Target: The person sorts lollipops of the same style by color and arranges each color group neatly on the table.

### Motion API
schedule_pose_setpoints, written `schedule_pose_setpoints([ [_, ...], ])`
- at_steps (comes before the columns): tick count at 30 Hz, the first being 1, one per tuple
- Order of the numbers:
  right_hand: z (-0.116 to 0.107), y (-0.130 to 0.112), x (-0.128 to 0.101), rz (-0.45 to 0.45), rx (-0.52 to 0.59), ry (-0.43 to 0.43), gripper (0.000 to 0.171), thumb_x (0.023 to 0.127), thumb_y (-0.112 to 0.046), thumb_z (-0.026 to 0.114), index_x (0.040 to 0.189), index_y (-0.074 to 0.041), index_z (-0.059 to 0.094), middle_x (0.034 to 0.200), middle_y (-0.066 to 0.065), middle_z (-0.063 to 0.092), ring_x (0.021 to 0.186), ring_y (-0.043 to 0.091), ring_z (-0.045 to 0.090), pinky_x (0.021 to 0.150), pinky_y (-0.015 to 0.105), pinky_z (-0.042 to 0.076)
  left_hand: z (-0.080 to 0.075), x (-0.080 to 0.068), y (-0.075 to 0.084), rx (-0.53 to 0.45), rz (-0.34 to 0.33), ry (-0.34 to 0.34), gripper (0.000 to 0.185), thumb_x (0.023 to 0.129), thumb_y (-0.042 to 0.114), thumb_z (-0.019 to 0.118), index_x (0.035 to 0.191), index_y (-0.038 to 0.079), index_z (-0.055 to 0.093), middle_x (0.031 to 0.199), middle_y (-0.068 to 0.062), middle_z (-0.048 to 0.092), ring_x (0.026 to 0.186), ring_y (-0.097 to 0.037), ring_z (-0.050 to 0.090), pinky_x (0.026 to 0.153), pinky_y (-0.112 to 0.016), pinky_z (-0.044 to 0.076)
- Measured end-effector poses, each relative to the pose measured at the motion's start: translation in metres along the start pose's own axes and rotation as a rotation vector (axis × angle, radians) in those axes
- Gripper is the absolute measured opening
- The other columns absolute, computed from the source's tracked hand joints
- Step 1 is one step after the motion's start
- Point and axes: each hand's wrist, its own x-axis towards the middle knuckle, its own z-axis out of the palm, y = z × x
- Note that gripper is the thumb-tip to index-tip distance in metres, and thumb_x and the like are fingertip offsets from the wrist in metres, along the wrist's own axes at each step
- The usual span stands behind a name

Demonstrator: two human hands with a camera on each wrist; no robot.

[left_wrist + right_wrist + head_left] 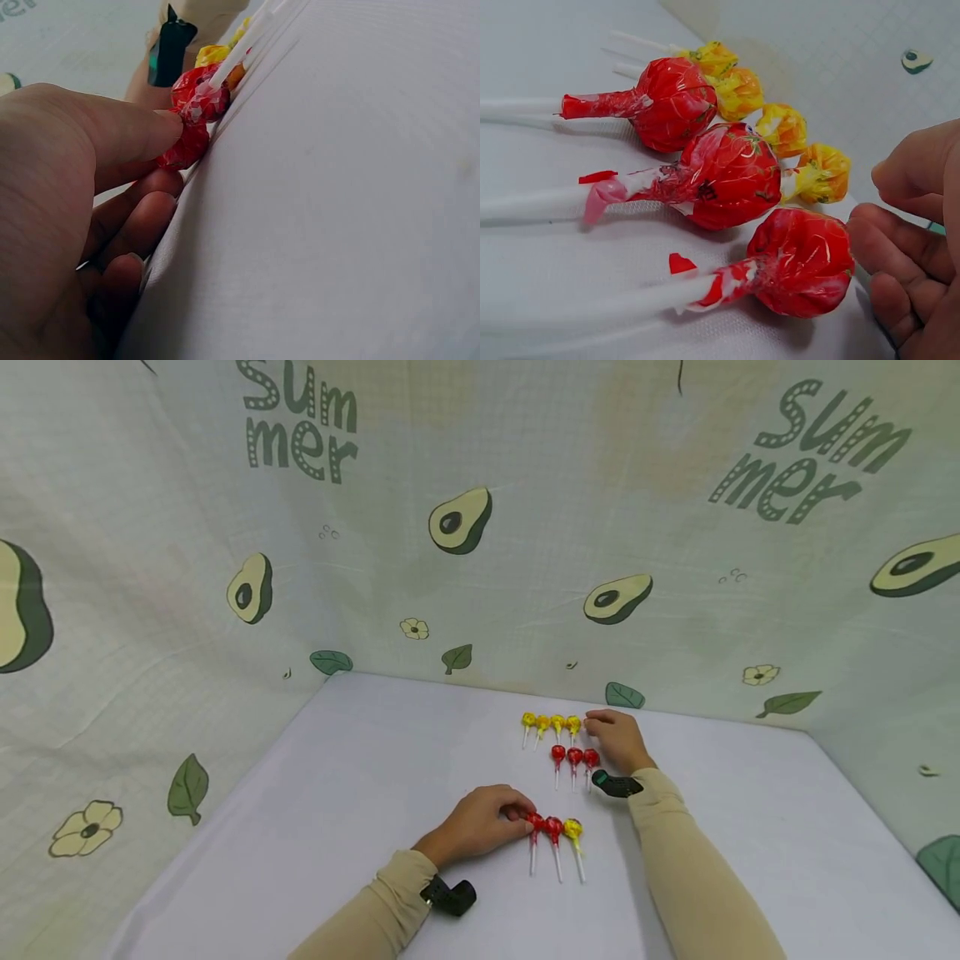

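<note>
My left hand (483,820) pinches the head of a red-wrapped lollipop (187,146) between thumb and fingers, low at the tabletop. To its right lie a second red lollipop (553,827) and a yellow lollipop (573,829), sticks toward me. Farther back, my right hand (617,739) holds nothing; its thumb and fingers are apart, beside the rightmost yellow lollipop (823,174) of a back row. Just in front of that row lie three red lollipops, the rightmost red lollipop (802,262) close to my right fingers (896,247).
The back row has several yellow lollipops (528,720) side by side. White cloth covers the table (420,735). Behind it hangs a curtain (525,585) printed with avocados and leaves. Each wrist bears a dark strapped device, such as the left one (450,896).
</note>
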Motion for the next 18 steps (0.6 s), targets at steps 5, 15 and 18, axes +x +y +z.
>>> schedule_pose_setpoints([
  [5,-0.008,0.002,-0.008,-0.026,0.08,0.024,0.045,0.104,-0.035,0.054,0.137,-0.005,0.058,0.126,0.017,0.064,0.113,0.031,0.06,0.096,0.04,0.05,-0.001,-0.001,0.0,-0.004,-0.001,0.007,0.017,0.092,0.028,0.074,0.109,0.024,0.074,0.091,0.019,0.061,0.083,0.001,0.056,0.074,-0.022,0.047],
  [15,-0.015,-0.007,-0.045,0.004,0.19,0.067,0.049,0.104,-0.039,0.054,0.139,-0.004,0.056,0.13,0.015,0.062,0.115,0.026,0.061,0.092,0.029,0.051,-0.001,-0.001,0.002,-0.001,-0.014,0.001,0.018,0.091,0.027,0.074,0.108,0.023,0.073,0.09,0.019,0.06,0.083,0.0,0.056,0.073,-0.022,0.047],
  [18,-0.014,-0.01,-0.056,-0.017,0.199,0.061,0.047,0.104,-0.035,0.055,0.137,-0.002,0.057,0.128,0.017,0.063,0.111,0.026,0.062,0.09,0.028,0.052,-0.001,-0.002,0.003,-0.001,-0.016,-0.004,0.018,0.091,0.027,0.074,0.109,0.023,0.073,0.09,0.019,0.061,0.083,0.0,0.056,0.074,-0.023,0.047],
])
